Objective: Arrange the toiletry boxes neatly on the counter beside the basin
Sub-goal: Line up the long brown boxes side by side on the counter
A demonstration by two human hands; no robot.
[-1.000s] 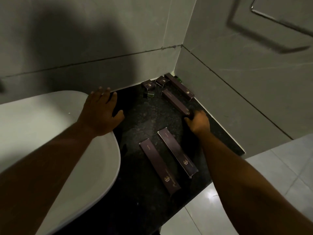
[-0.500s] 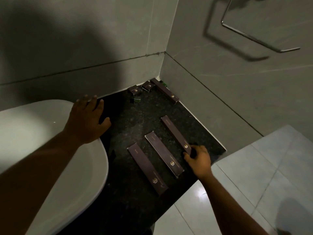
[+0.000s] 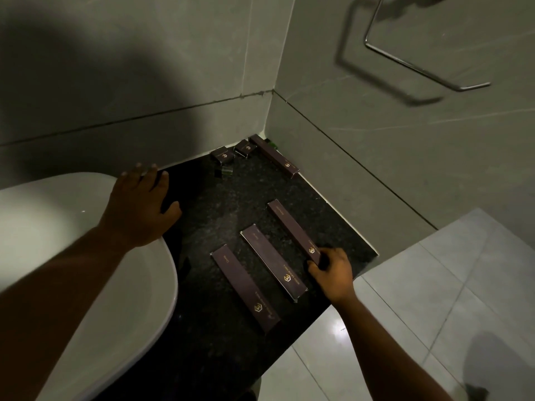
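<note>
Left hand [image 3: 142,206] lying flat, fingers spread, over the basin [image 3: 86,256] rim and dark table [image 3: 208,215]. Between the hands, two long toiletry boxes [image 3: 244,287] [image 3: 273,263] sitting side by side. Right hand [image 3: 333,273] pinching the near end of a third box [image 3: 292,230].

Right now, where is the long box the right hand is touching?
In the head view it lies on the black counter, rightmost of three long boxes, beside the middle box, its near end under the right hand.

Speckled polished stone counter [image 3: 231,204], glossy basin [image 3: 86,256]
</note>
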